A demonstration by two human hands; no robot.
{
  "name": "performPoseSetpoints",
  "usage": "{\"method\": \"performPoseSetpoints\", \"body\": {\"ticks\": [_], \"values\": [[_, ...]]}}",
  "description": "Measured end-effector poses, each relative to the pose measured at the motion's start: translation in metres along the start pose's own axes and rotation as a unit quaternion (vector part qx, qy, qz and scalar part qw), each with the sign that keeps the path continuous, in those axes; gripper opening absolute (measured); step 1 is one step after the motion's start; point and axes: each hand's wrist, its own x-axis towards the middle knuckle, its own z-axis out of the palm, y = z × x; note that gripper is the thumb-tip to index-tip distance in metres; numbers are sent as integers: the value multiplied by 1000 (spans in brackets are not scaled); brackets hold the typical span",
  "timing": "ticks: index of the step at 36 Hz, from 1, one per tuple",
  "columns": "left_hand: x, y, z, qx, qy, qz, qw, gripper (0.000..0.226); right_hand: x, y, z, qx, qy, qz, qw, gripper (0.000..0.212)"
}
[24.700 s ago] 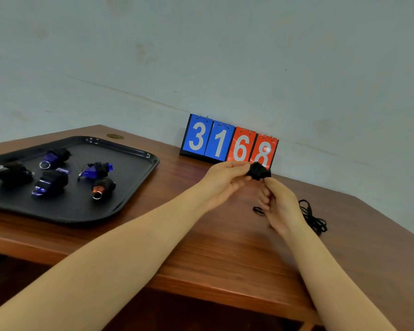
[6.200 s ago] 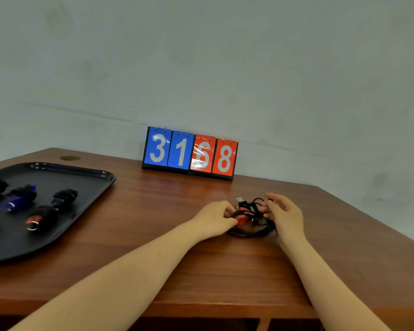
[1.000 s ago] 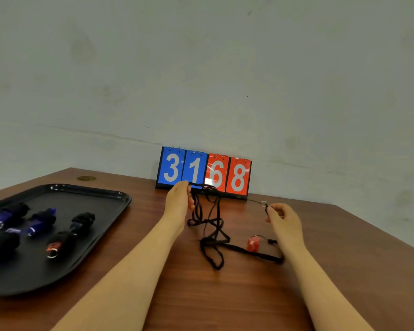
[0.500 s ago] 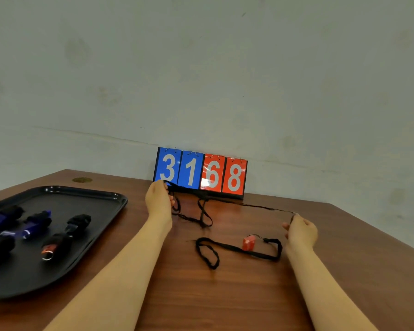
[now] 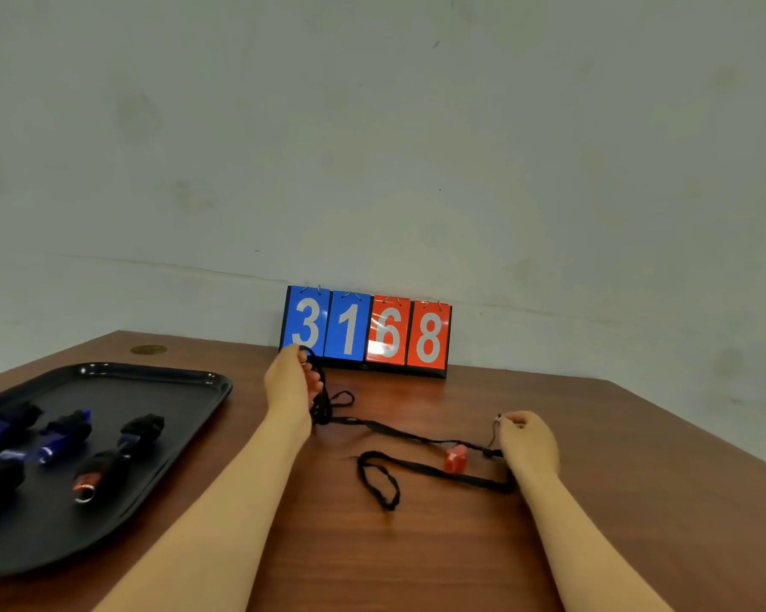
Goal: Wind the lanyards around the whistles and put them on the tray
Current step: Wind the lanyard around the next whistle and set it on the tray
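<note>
A red whistle [image 5: 455,458] lies on the wooden table [image 5: 416,545] between my hands. Its black lanyard [image 5: 416,469] trails across the table in loose loops. My left hand [image 5: 290,386] grips a bunch of lanyard cord near the scoreboard. My right hand [image 5: 529,439] rests on the table to the right of the whistle and pinches a small metal ring at the cord's end. A black tray [image 5: 187,390] at the left holds several wound whistles [image 5: 94,474], blue and red ones wrapped in black cord.
A flip scoreboard [image 5: 365,331] reading 3168 stands against the pale wall at the back of the table. A round brass grommet [image 5: 148,349] sits in the table behind the tray. The table's right edge runs diagonally at the right.
My right hand has come down to the table beside the whistle, so the cord that was stretched taut between my hands now sags onto the wood. My left hand holds more gathered cord.
</note>
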Motion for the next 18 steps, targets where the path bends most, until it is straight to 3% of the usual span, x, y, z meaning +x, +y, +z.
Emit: {"method": "performPoseSetpoints", "body": {"ticks": [8, 13, 18], "values": [[-14, -1, 19, 93, -124, -12, 988, 37, -11, -8, 13, -164, -54, -104, 980, 22], [-20, 0, 25, 103, -147, -13, 984, 38, -20, -19, 14, -186, -91, -141, 968, 33], [-26, 1, 27, 76, -176, -15, 981, 40, -35, -37, 26, -159, -119, -275, 941, 37]]}}
